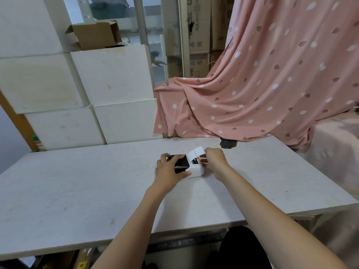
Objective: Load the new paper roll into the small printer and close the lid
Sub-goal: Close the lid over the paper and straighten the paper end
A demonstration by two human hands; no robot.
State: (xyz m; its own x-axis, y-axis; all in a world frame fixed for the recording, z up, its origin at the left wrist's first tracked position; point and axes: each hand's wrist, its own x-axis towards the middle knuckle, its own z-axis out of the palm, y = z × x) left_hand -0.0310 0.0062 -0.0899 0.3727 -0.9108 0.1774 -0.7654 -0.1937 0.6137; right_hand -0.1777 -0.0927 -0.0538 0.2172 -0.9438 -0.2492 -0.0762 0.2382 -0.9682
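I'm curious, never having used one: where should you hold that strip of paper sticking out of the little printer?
At its free end, from the right. The paper strip arches up out of the printer toward the right hand, which pinches that loose edge; the left hand steadies the dark lid.

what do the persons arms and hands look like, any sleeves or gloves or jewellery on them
Both arms are bare from the bottom edge of the picture up to the hands; no sleeve shows in the head view. The left hand and right hand wear no gloves. No watch, bracelet or ring is visible on either wrist or on the fingers that show.
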